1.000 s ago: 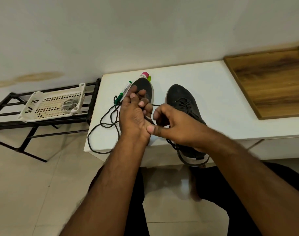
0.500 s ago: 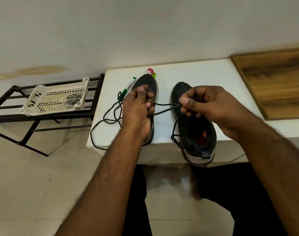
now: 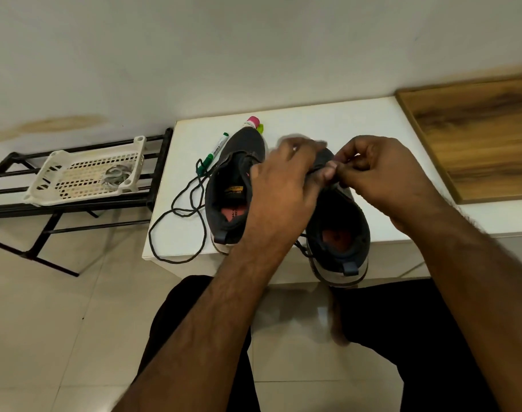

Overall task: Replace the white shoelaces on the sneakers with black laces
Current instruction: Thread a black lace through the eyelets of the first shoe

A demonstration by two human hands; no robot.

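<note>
- Step in hand, as judged: lacing the right sneaker (image 3: 338, 233) with black lace. Both hands are over its far half, where the eyelets would be; the eyelets themselves are hidden.
- Left hand (image 3: 286, 176): reaches across from the left, fingers curled, fingertips meeting the right hand over the shoe's tongue. It appears to pinch lace or tongue there; blurred, so exactly what it holds cannot be told.
- Right hand (image 3: 375, 171): fingers curled tight, thumb and forefinger pinched together at the same spot, apparently on a lace end. The lace inside the pinch is too small to confirm.
- A short run of black lace shows at the near left side of the right sneaker, hanging over the table edge.
- Left sneaker (image 3: 233, 191): stands just left of the right one, heel near, toe far. A loose black lace (image 3: 176, 230) trails from it in loops across the white table (image 3: 357, 120) to the near left corner. Judged not fully laced.
- Next move, as judged: feed the pinched end through the next eyelet and draw it snug, keeping both ends even.
- No white laces visible.
- Around: green marker (image 3: 216, 151) far left of the left sneaker; pink-capped item (image 3: 252, 121) beyond its toe; wooden board (image 3: 476, 135) far right; white basket (image 3: 87, 173) on a black rack (image 3: 13, 200) to the left.
- In the way: the left forearm crosses the left sneaker; otherwise nothing crowds the hands.
</note>
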